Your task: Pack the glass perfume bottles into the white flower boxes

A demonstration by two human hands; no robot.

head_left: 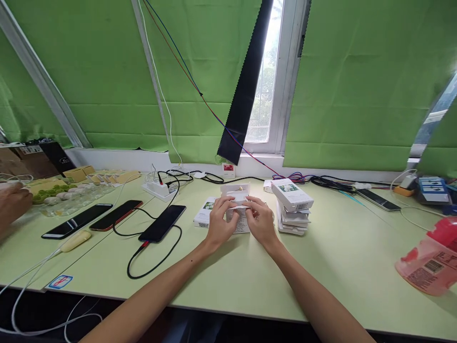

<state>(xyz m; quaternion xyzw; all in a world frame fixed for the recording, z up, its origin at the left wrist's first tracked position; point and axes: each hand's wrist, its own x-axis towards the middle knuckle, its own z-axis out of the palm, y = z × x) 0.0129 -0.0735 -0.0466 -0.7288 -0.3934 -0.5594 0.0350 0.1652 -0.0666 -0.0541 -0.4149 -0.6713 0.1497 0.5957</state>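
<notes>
Both my hands are at a small white carton (242, 225) with fine print on its front, at the middle of the table. Its top flap stands up at the back. My left hand (222, 221) grips the carton's left side, fingers bent over the top edge. On the opposite side, my right hand (261, 220) has its fingertips closed on the same edge. What lies inside is hard to make out. Left of my hands lies another white box (203, 215) with a green picture. To the right, a similar box (293, 194) tops a stack of flat white cartons (293, 223).
Phones with cables (162, 224) lie on the left, near a white power strip (159, 189). Another person's hand (13, 202) is at the far left by a clear tray (71, 195). A pink container (430, 262) stands at the right; black cables (330, 183) run along the back.
</notes>
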